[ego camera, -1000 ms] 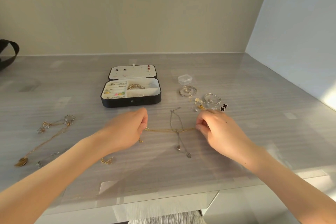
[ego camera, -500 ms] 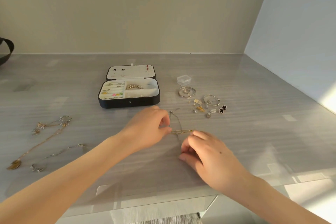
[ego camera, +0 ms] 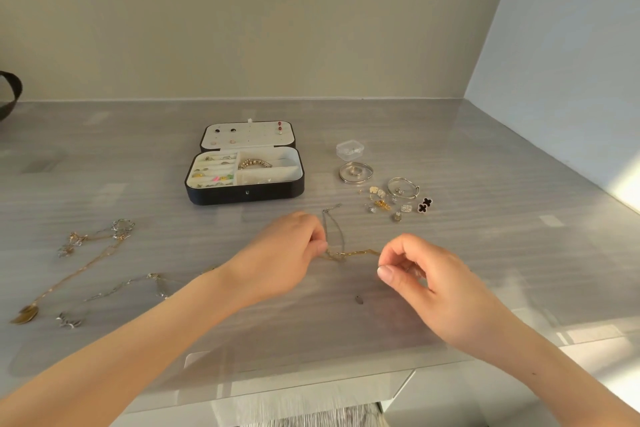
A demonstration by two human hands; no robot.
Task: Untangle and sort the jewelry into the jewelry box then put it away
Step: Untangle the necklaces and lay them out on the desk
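Note:
The open black jewelry box [ego camera: 242, 196] stands at the middle of the table, with earrings on its lid panel and a beaded bracelet [ego camera: 254, 163] inside. In front of it a gold chain [ego camera: 353, 253] lies crossed over a thin silver chain [ego camera: 330, 224]. My left hand [ego camera: 287, 253] pinches the gold chain's left end at the crossing. My right hand [ego camera: 426, 284] pinches thumb to forefinger at the gold chain's right end. A small dark pendant [ego camera: 359, 299] lies on the table below my right thumb.
Gold necklaces [ego camera: 93, 253] and a silver chain [ego camera: 121, 288] lie at the left. To the right of the box are a clear case [ego camera: 349, 149], bangles [ego camera: 355, 172], loose earrings [ego camera: 381, 204] and black clover studs [ego camera: 425, 205]. A wall borders the table's right side.
My left hand slid right along the gold chain to the crossing. My right hand dipped toward me, then came back up to the chain's right end.

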